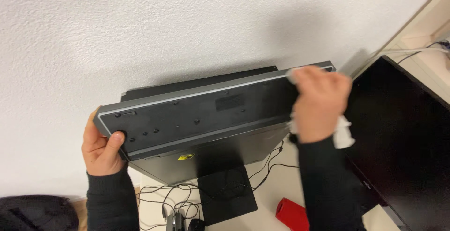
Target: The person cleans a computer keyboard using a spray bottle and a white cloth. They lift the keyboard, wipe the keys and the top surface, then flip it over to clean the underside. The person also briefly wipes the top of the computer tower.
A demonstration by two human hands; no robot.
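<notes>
A dark grey keyboard [201, 114] is held up in front of the white wall, its underside turned toward me. My left hand [101, 146] grips its left end, thumb on the underside. My right hand [318, 102] presses a white cloth [343, 133] against the keyboard's right end; the cloth shows above and below the fingers. Both arms wear dark sleeves.
A black monitor [197, 163] on a square stand [227, 196] sits behind and below the keyboard. A second black screen [403, 146] fills the right side. Cables [262, 165] trail over the pale desk, beside a red object [291, 212]. A dark bag [33, 212] lies at the lower left.
</notes>
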